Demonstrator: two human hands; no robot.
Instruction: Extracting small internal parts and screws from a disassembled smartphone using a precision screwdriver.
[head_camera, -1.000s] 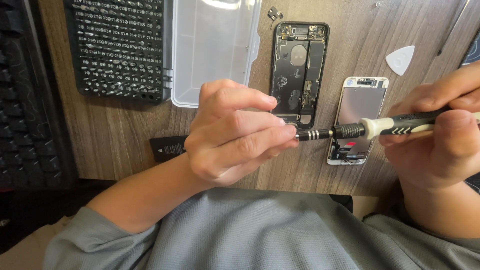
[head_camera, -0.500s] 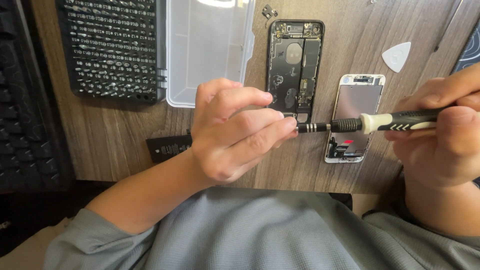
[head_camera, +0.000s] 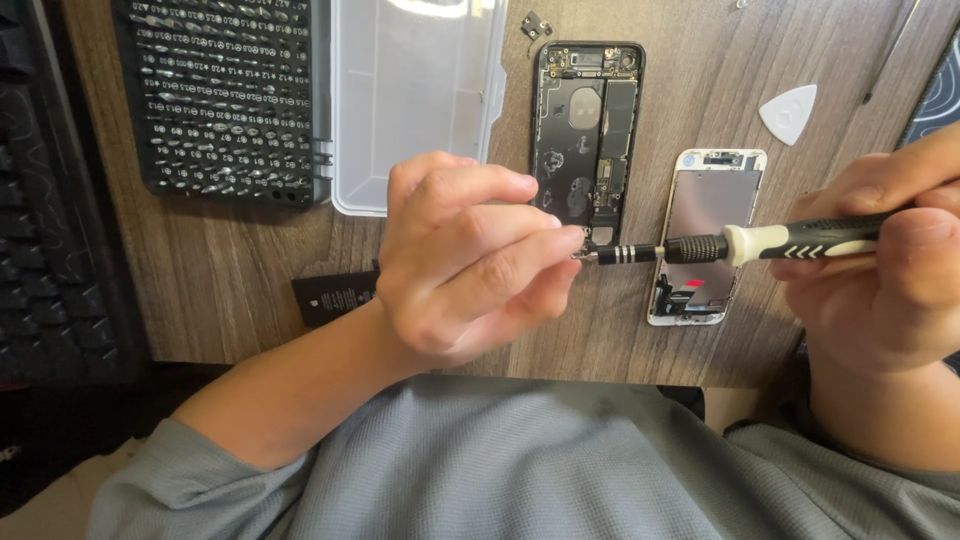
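Note:
My right hand (head_camera: 885, 285) grips the black and white handle of a precision screwdriver (head_camera: 745, 243), held level above the desk edge and pointing left. My left hand (head_camera: 465, 265) pinches the small bit at the screwdriver's tip (head_camera: 585, 252) between thumb and fingers. Behind the hands an opened phone body (head_camera: 585, 110) lies face up with its inner parts showing. Its detached screen panel (head_camera: 705, 205) lies to the right, partly crossed by the screwdriver shaft.
A black tray of several screwdriver bits (head_camera: 225, 100) sits at the back left, its clear lid (head_camera: 410, 100) open beside it. A black battery (head_camera: 335, 297) lies by my left wrist. A white triangular pick (head_camera: 790, 112), a small metal bracket (head_camera: 536, 25) and a dark keyboard (head_camera: 40, 250) are around.
Both hands keep their hold on the screwdriver and its tip. The view has drifted slightly, and nothing on the desk has moved.

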